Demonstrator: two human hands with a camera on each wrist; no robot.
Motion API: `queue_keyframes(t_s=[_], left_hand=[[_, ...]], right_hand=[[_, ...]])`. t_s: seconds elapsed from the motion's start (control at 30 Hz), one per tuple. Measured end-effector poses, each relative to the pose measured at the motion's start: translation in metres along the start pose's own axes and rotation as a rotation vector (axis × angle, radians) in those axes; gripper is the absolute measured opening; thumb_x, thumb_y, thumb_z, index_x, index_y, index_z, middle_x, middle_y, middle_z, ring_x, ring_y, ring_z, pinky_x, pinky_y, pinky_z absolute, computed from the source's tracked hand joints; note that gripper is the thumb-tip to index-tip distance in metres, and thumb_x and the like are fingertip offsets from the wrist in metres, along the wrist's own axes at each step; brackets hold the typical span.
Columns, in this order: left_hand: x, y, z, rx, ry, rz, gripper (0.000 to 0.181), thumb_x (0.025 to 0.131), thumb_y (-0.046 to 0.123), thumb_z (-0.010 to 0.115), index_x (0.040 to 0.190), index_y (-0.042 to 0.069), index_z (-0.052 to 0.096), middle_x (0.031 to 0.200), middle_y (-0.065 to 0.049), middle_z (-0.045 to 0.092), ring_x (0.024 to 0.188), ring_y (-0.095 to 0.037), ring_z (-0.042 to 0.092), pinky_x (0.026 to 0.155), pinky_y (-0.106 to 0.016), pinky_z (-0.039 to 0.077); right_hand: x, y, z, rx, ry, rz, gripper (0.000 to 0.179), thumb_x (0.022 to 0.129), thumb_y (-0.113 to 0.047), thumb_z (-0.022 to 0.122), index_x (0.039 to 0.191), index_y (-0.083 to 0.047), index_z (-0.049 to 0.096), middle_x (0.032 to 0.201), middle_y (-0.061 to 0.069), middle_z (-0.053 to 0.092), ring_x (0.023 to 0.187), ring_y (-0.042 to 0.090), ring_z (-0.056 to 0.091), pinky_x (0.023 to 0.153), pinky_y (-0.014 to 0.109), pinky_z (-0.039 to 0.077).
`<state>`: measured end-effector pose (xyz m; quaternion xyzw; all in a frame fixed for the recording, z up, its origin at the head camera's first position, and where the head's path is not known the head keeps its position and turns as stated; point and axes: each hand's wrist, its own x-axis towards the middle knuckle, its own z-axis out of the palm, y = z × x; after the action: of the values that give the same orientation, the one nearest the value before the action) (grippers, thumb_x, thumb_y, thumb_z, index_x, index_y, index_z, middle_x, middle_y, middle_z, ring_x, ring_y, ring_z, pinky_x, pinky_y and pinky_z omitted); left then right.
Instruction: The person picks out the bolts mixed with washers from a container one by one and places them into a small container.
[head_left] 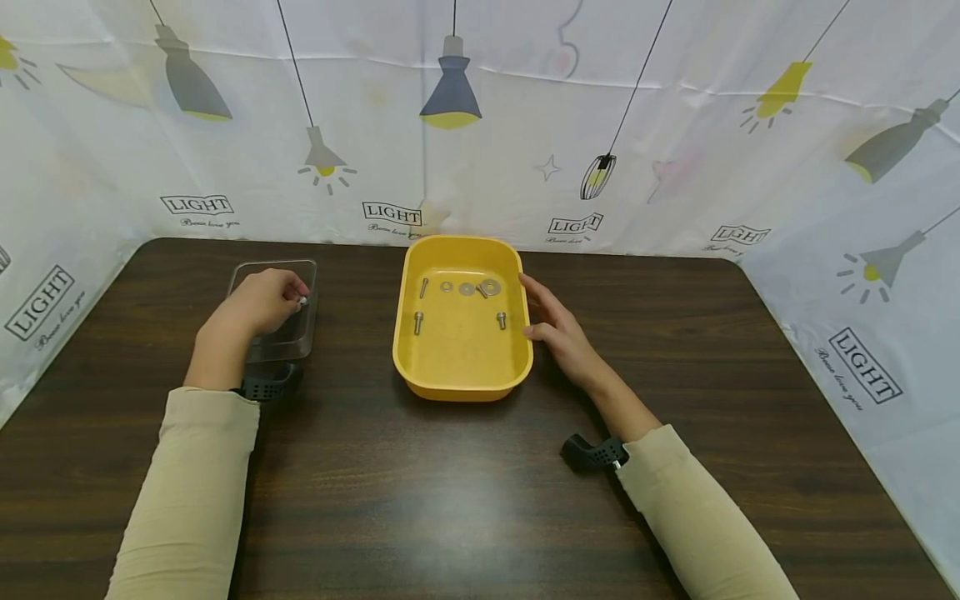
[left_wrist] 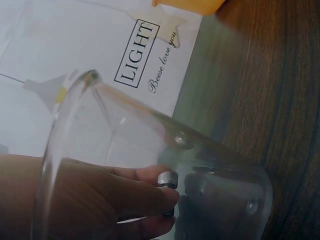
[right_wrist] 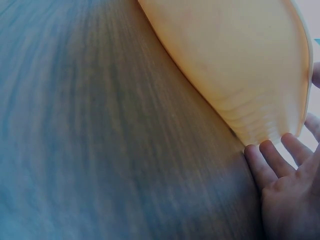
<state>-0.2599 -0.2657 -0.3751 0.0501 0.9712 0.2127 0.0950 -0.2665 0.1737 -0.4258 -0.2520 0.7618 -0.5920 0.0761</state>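
My left hand [head_left: 258, 304] is over the clear plastic box [head_left: 300, 346] at the left of the table. In the left wrist view, thumb and fingers pinch a metal bolt [left_wrist: 168, 180] with a knurled round head; the hand shows through the box's transparent wall. Against the right side of the yellow tray [head_left: 465, 367] rests my right hand [head_left: 566, 342], its fingers spread and fairly straight. Inside the tray lie a thin screw [head_left: 423, 287], a bolt [head_left: 418, 323], another bolt [head_left: 502, 321], a small screw [head_left: 482, 291] and several flat washers [head_left: 467, 289].
The dark wooden table [head_left: 450, 517] carries both containers near its back edge. A white curtain [head_left: 510, 167] printed with lamps hangs behind and at both sides. Each wrist wears a black band [head_left: 592, 452].
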Motion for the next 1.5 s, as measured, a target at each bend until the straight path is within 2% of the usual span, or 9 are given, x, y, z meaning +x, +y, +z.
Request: queue_keyframes(t_s=[0.27, 0.5, 0.7, 0.77, 0.83, 0.93, 1.07, 1.5], left_hand=[[0.0016, -0.0019, 0.0015, 0.012, -0.005, 0.004, 0.024, 0.098, 0.004, 0.05, 0.118, -0.006, 0.061, 0.114, -0.028, 0.063, 0.102, -0.04, 0.059, 0.089, -0.055, 0.047], [0.0019, -0.0022, 0.0026, 0.01, -0.008, 0.005, 0.024, 0.098, 0.004, 0.049, 0.117, -0.006, 0.061, 0.111, -0.027, 0.063, 0.098, -0.038, 0.057, 0.087, -0.054, 0.047], [0.0016, -0.0021, 0.0027, 0.019, -0.005, 0.012, 0.024, 0.098, 0.004, 0.05, 0.117, -0.007, 0.061, 0.111, -0.027, 0.063, 0.099, -0.039, 0.058, 0.088, -0.055, 0.047], [0.0017, -0.0023, 0.0029, 0.022, -0.004, 0.014, 0.025, 0.098, 0.005, 0.05, 0.117, -0.006, 0.061, 0.112, -0.027, 0.063, 0.101, -0.039, 0.058, 0.089, -0.056, 0.047], [0.0019, -0.0026, 0.003, 0.02, -0.005, 0.013, 0.025, 0.098, 0.005, 0.05, 0.117, -0.006, 0.061, 0.112, -0.027, 0.063, 0.101, -0.039, 0.058, 0.089, -0.056, 0.047], [0.0017, -0.0024, 0.0029, 0.011, -0.008, 0.008, 0.025, 0.099, 0.005, 0.05, 0.117, -0.006, 0.061, 0.112, -0.027, 0.062, 0.099, -0.038, 0.058, 0.088, -0.054, 0.047], [0.0017, -0.0022, 0.0029, 0.007, -0.009, 0.003, 0.025, 0.099, 0.005, 0.049, 0.118, -0.006, 0.061, 0.112, -0.027, 0.062, 0.099, -0.038, 0.057, 0.088, -0.054, 0.048], [0.0012, -0.0018, 0.0012, -0.002, -0.018, -0.002, 0.026, 0.099, 0.006, 0.05, 0.12, -0.006, 0.06, 0.114, -0.027, 0.062, 0.101, -0.039, 0.058, 0.089, -0.055, 0.048]], right_hand=[[0.0009, 0.0, 0.0003, 0.007, -0.005, -0.001, 0.073, 0.092, -0.012, 0.049, 0.161, -0.013, 0.026, 0.168, 0.007, 0.025, 0.148, 0.037, 0.037, 0.102, 0.015, 0.044], [0.0002, 0.0, -0.0003, -0.007, 0.0, 0.003, 0.073, 0.092, -0.013, 0.05, 0.161, -0.014, 0.026, 0.169, 0.004, 0.025, 0.15, 0.034, 0.035, 0.113, 0.03, 0.04], [0.0003, 0.0009, -0.0004, -0.005, -0.003, 0.0, 0.073, 0.092, -0.013, 0.05, 0.161, -0.014, 0.025, 0.169, 0.005, 0.024, 0.151, 0.035, 0.035, 0.107, 0.02, 0.041], [0.0004, 0.0013, -0.0003, -0.007, -0.004, 0.0, 0.073, 0.092, -0.012, 0.05, 0.161, -0.014, 0.025, 0.169, 0.005, 0.024, 0.151, 0.035, 0.034, 0.108, 0.021, 0.041], [0.0003, 0.0013, -0.0003, -0.011, -0.003, 0.004, 0.073, 0.092, -0.013, 0.05, 0.161, -0.014, 0.025, 0.169, 0.005, 0.024, 0.151, 0.034, 0.034, 0.111, 0.027, 0.041], [0.0004, 0.001, -0.0002, -0.016, 0.0, 0.006, 0.073, 0.092, -0.013, 0.049, 0.161, -0.014, 0.025, 0.169, 0.005, 0.024, 0.15, 0.034, 0.035, 0.116, 0.041, 0.039], [0.0005, 0.0006, 0.0002, -0.015, 0.003, 0.007, 0.073, 0.092, -0.012, 0.049, 0.161, -0.014, 0.025, 0.169, 0.005, 0.024, 0.15, 0.035, 0.035, 0.117, 0.056, 0.034], [0.0004, 0.0008, 0.001, -0.007, 0.005, 0.0, 0.073, 0.092, -0.012, 0.049, 0.161, -0.014, 0.026, 0.169, 0.004, 0.025, 0.15, 0.036, 0.035, 0.118, 0.059, 0.031]])
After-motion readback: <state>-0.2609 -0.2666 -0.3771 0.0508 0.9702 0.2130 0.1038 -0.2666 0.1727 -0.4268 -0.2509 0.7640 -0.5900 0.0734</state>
